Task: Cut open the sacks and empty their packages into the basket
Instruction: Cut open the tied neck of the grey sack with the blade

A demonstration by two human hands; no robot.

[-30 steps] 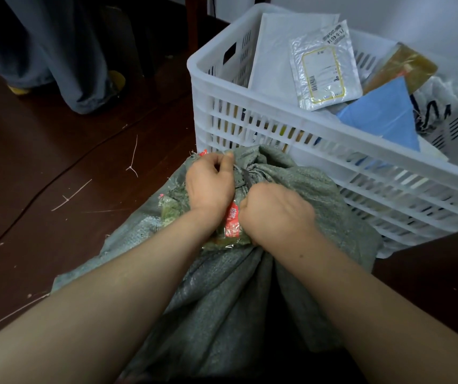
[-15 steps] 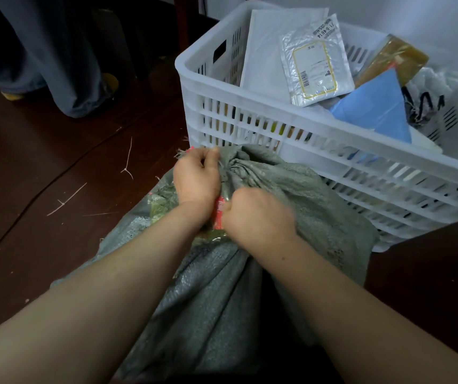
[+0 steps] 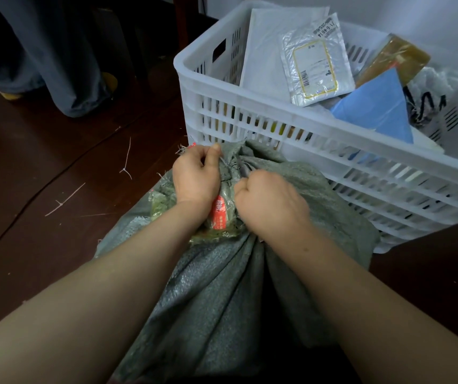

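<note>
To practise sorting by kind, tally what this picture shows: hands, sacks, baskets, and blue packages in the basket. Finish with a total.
Hands: 2, the left hand and the right hand, both gripping the sack's bunched mouth
Sacks: 1, the grey-green sack
Baskets: 1, the white basket
Blue packages: 1, the blue package
Total: 5

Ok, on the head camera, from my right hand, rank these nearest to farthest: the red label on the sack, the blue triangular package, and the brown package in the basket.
1. Red-and-white label on the grey woven sack, left of the right hand.
2. Blue triangular package in the white plastic basket, ahead and right.
3. Brown glossy package at the basket's far side.
</note>
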